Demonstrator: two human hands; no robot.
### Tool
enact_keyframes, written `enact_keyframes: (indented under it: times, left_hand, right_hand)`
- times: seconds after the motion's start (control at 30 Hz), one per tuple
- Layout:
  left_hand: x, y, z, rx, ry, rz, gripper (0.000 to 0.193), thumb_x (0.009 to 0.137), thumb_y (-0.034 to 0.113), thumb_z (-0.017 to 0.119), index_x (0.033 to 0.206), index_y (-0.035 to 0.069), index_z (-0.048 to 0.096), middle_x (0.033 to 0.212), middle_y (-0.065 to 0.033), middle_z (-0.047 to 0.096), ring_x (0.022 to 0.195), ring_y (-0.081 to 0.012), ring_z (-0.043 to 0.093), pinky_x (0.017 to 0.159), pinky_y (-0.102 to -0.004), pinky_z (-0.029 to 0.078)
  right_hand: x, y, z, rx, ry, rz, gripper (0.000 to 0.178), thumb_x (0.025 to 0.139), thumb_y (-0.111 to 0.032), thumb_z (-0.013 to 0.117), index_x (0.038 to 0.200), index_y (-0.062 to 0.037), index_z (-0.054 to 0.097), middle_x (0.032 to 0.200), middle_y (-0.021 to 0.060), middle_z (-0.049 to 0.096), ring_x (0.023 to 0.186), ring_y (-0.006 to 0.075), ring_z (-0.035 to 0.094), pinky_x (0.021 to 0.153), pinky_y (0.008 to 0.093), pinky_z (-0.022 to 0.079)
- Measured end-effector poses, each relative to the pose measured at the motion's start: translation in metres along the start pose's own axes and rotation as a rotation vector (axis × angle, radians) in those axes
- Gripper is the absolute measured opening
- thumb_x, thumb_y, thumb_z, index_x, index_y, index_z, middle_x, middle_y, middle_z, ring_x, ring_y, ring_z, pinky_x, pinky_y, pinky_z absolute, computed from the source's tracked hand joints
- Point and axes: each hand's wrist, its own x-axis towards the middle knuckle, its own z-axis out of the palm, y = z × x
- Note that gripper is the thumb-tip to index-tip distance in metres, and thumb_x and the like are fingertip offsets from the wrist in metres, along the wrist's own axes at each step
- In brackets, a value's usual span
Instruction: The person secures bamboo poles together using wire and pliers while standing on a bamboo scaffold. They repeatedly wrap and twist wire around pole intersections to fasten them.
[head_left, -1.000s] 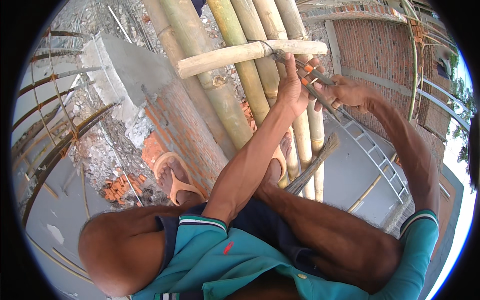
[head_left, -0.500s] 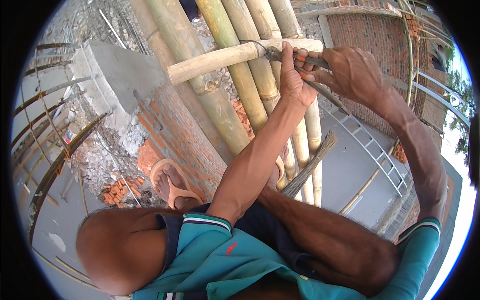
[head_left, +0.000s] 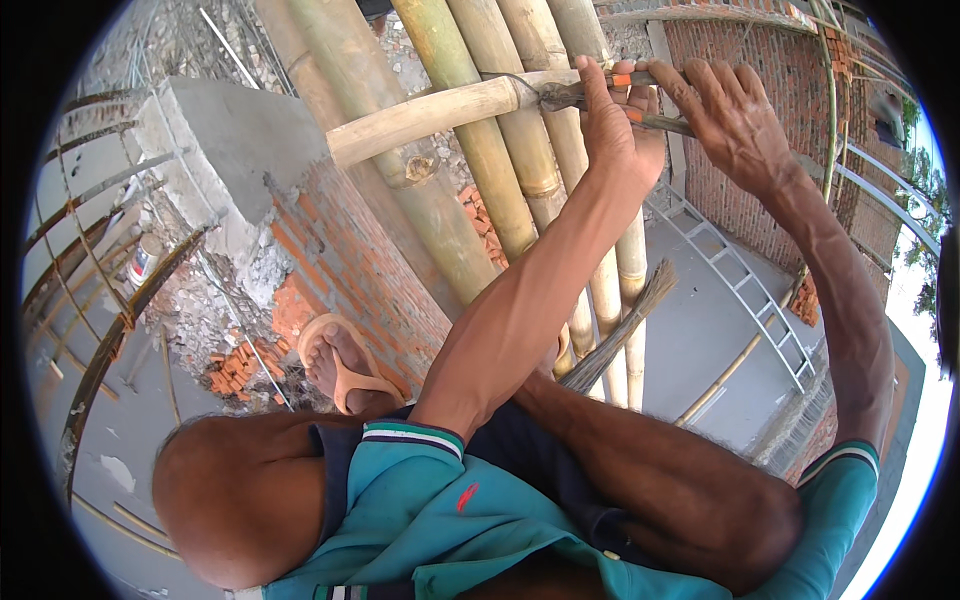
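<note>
A short bamboo piece (head_left: 430, 120) lies across several long bamboo poles (head_left: 455, 85). A thin dark wire (head_left: 507, 75) loops round it where it crosses them. Dark-handled pincers (head_left: 660, 122) with orange bands have their head at the wire's twisted end, and their handles stand apart. My left hand (head_left: 622, 130) is closed about the pincers close to the head, thumb up; its other fingers are partly hidden behind the handles. My right hand (head_left: 738, 125) holds the handles' outer ends, its fingers bent over and loosely spread.
Below the poles runs a brick wall (head_left: 345, 260) with a grey plastered block (head_left: 225, 130) at its left. A brush-like bundle of thin sticks (head_left: 625, 325) lies by my leg. A ladder (head_left: 740, 280) lies at right; rusty bars (head_left: 125, 320) curve at left. Loose bricks (head_left: 245, 368) lie below.
Both hands have shifted up and right with the pincers. The handles have spread apart, and my right hand's grip has loosened. The short bamboo piece has hardly moved.
</note>
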Motion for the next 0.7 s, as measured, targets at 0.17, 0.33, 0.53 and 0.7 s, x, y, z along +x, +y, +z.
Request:
enact_keyframes:
  times: [0.17,0.33,0.53,0.7]
  left_hand:
    - [0.017,-0.002,0.011,0.015,-0.140,0.006,0.059,0.096,0.065,0.059,0.121,0.012,0.053,0.126,-0.0017,0.062,0.119,-0.0180,0.056,0.108,-0.0421,0.043]
    - [-0.005,0.013,-0.001,0.274,-0.092,-0.060,0.060,0.094,0.058,0.069,0.130,0.015,0.050,0.128,-0.0010,0.063,0.121,-0.0191,0.057,0.106,-0.0431,0.045]
    - [-0.025,0.028,-0.030,0.516,0.052,-0.014,0.038,0.095,0.045,0.074,0.098,0.009,0.061,0.095,-0.0057,0.064,0.091,-0.0213,0.066,0.090,-0.0341,0.053]
    - [0.009,0.023,-0.028,0.451,-0.002,-0.044,0.032,0.104,0.044,0.061,0.098,0.012,0.056,0.101,-0.0060,0.067,0.096,-0.0196,0.065,0.097,-0.0390,0.051]
  right_hand:
    - [0.023,0.068,0.060,0.139,0.122,-0.228,0.072,0.087,-0.002,0.064,0.155,-0.0151,0.042,0.124,0.0117,0.060,0.114,0.0295,0.059,0.098,0.0446,0.048]
    - [-0.004,0.007,0.007,0.297,-0.089,0.079,0.065,0.083,-0.007,0.076,0.142,-0.0108,0.050,0.110,0.0123,0.063,0.099,0.0308,0.067,0.092,0.0466,0.053]
    - [-0.022,-0.073,-0.028,1.152,-0.572,0.569,0.041,0.087,-0.011,0.074,0.124,0.0015,0.060,0.100,0.0231,0.071,0.095,0.0397,0.069,0.085,0.0489,0.053]
    - [-0.014,-0.015,0.048,1.105,-0.382,0.243,0.047,0.088,-0.009,0.071,0.133,-0.0008,0.059,0.102,0.0237,0.071,0.093,0.0384,0.069,0.084,0.0489,0.052]
